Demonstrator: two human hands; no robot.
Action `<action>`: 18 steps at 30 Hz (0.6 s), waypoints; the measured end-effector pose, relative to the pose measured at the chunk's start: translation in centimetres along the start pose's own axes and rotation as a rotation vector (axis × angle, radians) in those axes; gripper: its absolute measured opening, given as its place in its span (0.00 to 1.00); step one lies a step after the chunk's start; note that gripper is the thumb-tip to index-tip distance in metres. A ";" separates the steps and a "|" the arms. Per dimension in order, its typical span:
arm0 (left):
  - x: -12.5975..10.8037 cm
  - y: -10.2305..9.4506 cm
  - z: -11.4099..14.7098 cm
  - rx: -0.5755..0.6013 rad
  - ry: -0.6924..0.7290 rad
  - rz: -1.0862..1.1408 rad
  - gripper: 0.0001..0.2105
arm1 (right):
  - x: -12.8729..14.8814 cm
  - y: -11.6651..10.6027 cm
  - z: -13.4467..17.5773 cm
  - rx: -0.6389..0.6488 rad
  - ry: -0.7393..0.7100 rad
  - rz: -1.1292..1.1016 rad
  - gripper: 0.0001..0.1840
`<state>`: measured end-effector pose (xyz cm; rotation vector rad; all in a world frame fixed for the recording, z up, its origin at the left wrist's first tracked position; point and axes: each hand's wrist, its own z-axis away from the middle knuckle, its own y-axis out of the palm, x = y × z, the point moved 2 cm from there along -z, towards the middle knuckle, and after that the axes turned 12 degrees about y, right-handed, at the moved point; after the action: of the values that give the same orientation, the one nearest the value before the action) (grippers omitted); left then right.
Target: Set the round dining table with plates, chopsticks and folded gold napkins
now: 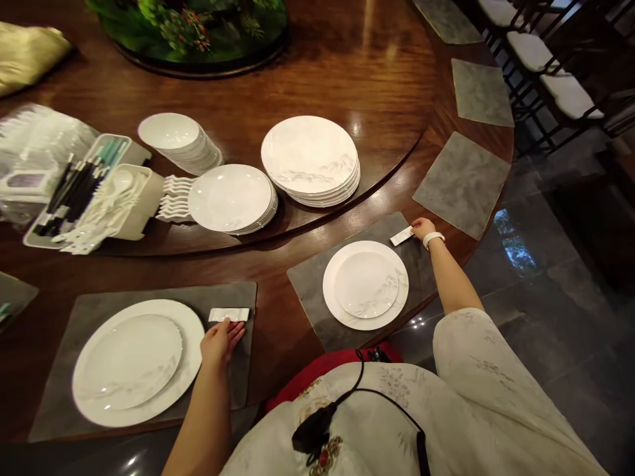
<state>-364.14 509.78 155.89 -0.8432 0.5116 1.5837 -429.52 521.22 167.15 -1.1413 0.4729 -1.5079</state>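
Note:
My left hand is at a white chopstick rest on the left grey placemat. A fingertip touches the rest's near edge, and the other fingers stretch out to the right. My right hand, with a white band on the wrist, pinches the right end of another white chopstick rest at the top of the right placemat. Beside each rest, a small plate and another small plate sit on a larger plate and a second larger plate.
On the raised round tabletop stand stacked bowls, small plates, large plates and more chopstick rests. A bin of white spoons and chopsticks stands left. Behind is a green plant centrepiece; chairs stand right.

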 end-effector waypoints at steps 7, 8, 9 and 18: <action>-1.1 0.1 0.9 0.035 -0.025 -0.160 0.07 | 0.3 -0.7 2.2 -0.117 -0.048 0.063 0.15; -1.7 -0.1 1.0 0.040 -0.041 -0.223 0.08 | 0.4 -0.9 2.4 -0.146 -0.040 0.094 0.14; -2.5 -0.5 0.9 0.044 -0.043 -0.274 0.09 | 0.5 -1.0 2.5 -0.173 -0.039 0.126 0.14; -15.9 -6.0 -8.3 0.025 0.341 -0.147 0.08 | 2.6 -0.2 6.6 -0.413 -0.397 0.134 0.21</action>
<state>-355.96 494.51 163.45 -1.1148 0.6934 1.3022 -423.75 520.83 171.33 -1.6544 0.5865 -1.0544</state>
